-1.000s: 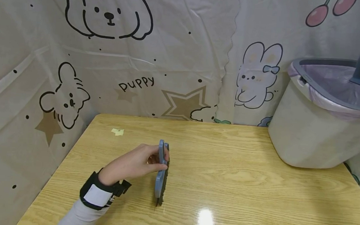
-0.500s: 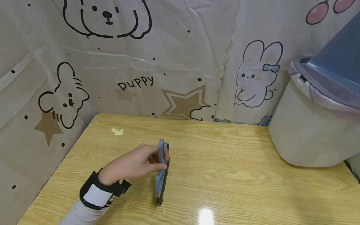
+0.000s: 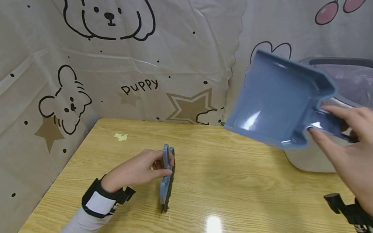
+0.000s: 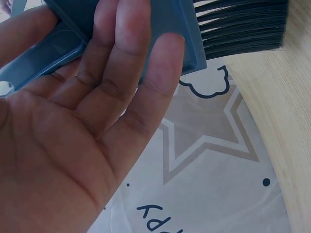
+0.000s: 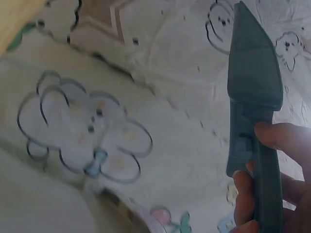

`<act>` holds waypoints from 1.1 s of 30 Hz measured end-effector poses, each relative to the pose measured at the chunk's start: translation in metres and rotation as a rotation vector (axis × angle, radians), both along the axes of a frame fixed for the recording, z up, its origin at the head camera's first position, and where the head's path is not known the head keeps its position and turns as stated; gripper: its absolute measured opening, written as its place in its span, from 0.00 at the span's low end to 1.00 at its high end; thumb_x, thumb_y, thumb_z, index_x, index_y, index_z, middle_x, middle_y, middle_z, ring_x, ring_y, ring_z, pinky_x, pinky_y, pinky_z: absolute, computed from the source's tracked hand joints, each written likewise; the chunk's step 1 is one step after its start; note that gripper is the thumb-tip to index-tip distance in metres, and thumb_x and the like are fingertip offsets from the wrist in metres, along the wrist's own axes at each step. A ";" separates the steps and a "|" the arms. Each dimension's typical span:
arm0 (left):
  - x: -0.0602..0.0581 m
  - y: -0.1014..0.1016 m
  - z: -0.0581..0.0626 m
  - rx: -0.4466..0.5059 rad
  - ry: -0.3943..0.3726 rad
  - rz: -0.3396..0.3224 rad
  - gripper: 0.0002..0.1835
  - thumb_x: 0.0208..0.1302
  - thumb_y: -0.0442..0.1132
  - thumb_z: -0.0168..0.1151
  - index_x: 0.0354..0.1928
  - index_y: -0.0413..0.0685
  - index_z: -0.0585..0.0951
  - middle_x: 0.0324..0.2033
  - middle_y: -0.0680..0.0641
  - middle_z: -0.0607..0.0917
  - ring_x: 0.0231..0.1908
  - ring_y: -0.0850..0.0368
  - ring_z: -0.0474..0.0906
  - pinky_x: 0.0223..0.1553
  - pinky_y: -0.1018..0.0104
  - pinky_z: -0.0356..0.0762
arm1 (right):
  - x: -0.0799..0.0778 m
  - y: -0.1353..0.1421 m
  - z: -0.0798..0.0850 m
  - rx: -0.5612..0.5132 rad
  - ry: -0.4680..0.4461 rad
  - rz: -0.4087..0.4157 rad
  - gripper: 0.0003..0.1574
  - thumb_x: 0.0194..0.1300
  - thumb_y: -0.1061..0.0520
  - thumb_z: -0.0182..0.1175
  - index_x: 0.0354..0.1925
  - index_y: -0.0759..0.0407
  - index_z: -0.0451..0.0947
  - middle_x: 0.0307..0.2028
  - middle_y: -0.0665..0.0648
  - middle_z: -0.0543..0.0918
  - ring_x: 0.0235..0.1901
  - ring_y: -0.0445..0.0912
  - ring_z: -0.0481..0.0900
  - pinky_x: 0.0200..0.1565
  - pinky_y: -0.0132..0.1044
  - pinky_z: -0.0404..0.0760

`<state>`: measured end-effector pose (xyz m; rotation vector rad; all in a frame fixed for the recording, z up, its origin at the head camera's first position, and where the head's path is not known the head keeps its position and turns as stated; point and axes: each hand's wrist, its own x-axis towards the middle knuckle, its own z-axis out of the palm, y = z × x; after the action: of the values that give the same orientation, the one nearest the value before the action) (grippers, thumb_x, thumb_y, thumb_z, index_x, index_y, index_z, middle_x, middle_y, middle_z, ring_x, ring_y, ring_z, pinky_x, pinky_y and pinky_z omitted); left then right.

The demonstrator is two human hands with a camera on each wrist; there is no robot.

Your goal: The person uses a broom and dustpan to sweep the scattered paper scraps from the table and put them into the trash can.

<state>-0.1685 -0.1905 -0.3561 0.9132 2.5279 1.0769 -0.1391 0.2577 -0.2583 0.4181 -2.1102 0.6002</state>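
Note:
On the left half of the table my left hand (image 3: 142,165) pinches a blue hand brush (image 3: 165,191), which stands on edge with its dark bristles (image 4: 243,29) against the wood. In the left wrist view the fingers lie along the brush's blue back. My right hand (image 3: 362,150) grips the short handle of a blue dustpan (image 3: 272,97) and holds it in the air, its inside facing the head camera. Side-on in the right wrist view, the dustpan (image 3: 261,111) shows as a narrow wedge, with thumb and fingers around its handle (image 5: 267,179).
Behind the dustpan at the right stands a pale bin (image 3: 306,161) with a grey rim and a lilac liner, partly hidden. A scrap of yellow paper (image 3: 121,137) lies at the table's far left. A printed cloth (image 3: 184,58) hangs behind the table (image 3: 233,192).
The dustpan has moved left and down from over the bin, bringing my right hand into the head view. My left hand and the brush have stayed in place.

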 end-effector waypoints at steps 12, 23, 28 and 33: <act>0.000 -0.001 0.000 -0.007 0.016 0.014 0.06 0.72 0.38 0.66 0.46 0.52 0.79 0.36 0.57 0.83 0.33 0.61 0.81 0.37 0.63 0.81 | -0.007 -0.050 -0.087 0.111 -0.283 0.244 0.30 0.47 0.61 0.83 0.51 0.53 0.86 0.36 0.44 0.81 0.32 0.37 0.70 0.29 0.26 0.66; -0.002 -0.003 0.000 -0.017 0.034 0.000 0.06 0.72 0.38 0.66 0.46 0.53 0.79 0.38 0.57 0.84 0.33 0.62 0.81 0.37 0.64 0.81 | -0.014 -0.066 -0.140 0.142 -0.564 0.292 0.23 0.52 0.55 0.82 0.47 0.52 0.86 0.40 0.46 0.86 0.36 0.39 0.80 0.37 0.38 0.82; -0.002 -0.004 0.001 -0.018 0.028 0.015 0.07 0.72 0.38 0.67 0.47 0.52 0.80 0.37 0.56 0.83 0.33 0.63 0.81 0.37 0.64 0.81 | -0.012 -0.069 -0.153 0.120 -0.654 0.291 0.23 0.53 0.55 0.81 0.47 0.53 0.87 0.41 0.47 0.86 0.35 0.39 0.79 0.36 0.36 0.80; -0.002 -0.005 -0.001 -0.011 0.033 0.022 0.06 0.72 0.37 0.67 0.47 0.49 0.80 0.36 0.54 0.83 0.32 0.63 0.81 0.36 0.63 0.81 | -0.010 -0.071 -0.164 0.092 -0.719 0.270 0.23 0.55 0.53 0.81 0.48 0.52 0.87 0.43 0.48 0.86 0.38 0.40 0.81 0.38 0.36 0.80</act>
<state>-0.1705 -0.1954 -0.3567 0.9101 2.5742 1.0619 -0.1495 0.1865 -0.4219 0.6097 -2.7963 0.9095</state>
